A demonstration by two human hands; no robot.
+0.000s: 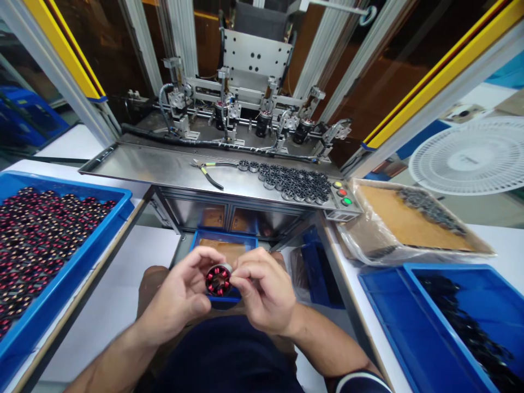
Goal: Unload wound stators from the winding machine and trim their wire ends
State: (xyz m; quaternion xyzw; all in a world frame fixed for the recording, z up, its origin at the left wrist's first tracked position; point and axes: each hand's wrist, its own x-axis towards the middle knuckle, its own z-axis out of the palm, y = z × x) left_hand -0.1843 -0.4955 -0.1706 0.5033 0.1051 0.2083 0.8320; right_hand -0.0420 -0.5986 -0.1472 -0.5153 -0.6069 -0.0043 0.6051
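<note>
In front of my lap, my left hand [183, 292] holds a small round motor stator [218, 280] with red coil windings and a silvery outer ring. Its fingers curl round the left side, thumb below. My right hand [262, 289] is closed in a pinch against the stator's right edge; what lies between its fingertips is too small to make out. Below the hands sits a blue bin [245, 240] with brown cardboard in it. Similar stators with red windings fill a blue tray [127, 199] to the left.
Ahead, a metal ledge [155, 173] carries side cutters [208, 173] and several dark ringed parts [298, 183]. A button box [343, 194] sits at its right end, with machine fixtures behind. To the right are a plastic-lined carton [380, 213], blue trays [393, 322] and a white fan [470, 155].
</note>
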